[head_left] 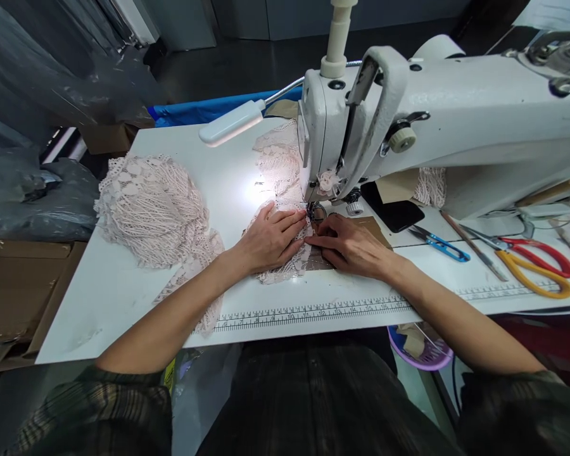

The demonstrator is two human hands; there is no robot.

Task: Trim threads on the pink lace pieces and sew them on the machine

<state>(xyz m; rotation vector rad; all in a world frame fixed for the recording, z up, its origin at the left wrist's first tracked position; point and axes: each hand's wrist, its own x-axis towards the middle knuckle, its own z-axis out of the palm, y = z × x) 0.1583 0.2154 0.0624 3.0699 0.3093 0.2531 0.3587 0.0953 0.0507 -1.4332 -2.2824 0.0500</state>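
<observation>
Pale pink lace fabric (281, 275) lies under the needle area of a white sewing machine (320, 120) and runs on behind it. My left hand (272, 240) rests flat on this lace, just left of the presser foot (310, 210), fingers stretched out. To the right of the foot, my right hand (354, 246) has its fingers bent together, pinching the lace's right edge. A brown plate (322, 261) shows beneath the right fingers. At the left, a bunched pile of the same lace (152, 212) sits on the white table (109, 297), its tail passing under my left forearm.
A lamp (232, 123) lights the lace from behind. Right of my hand lie a dark phone (396, 212), blue thread snips (441, 246), a thin stick-like tool (475, 247) and red-and-yellow-handled scissors (534, 269). A printed ruler (308, 315) follows the front edge; a purple basket (427, 362) is below.
</observation>
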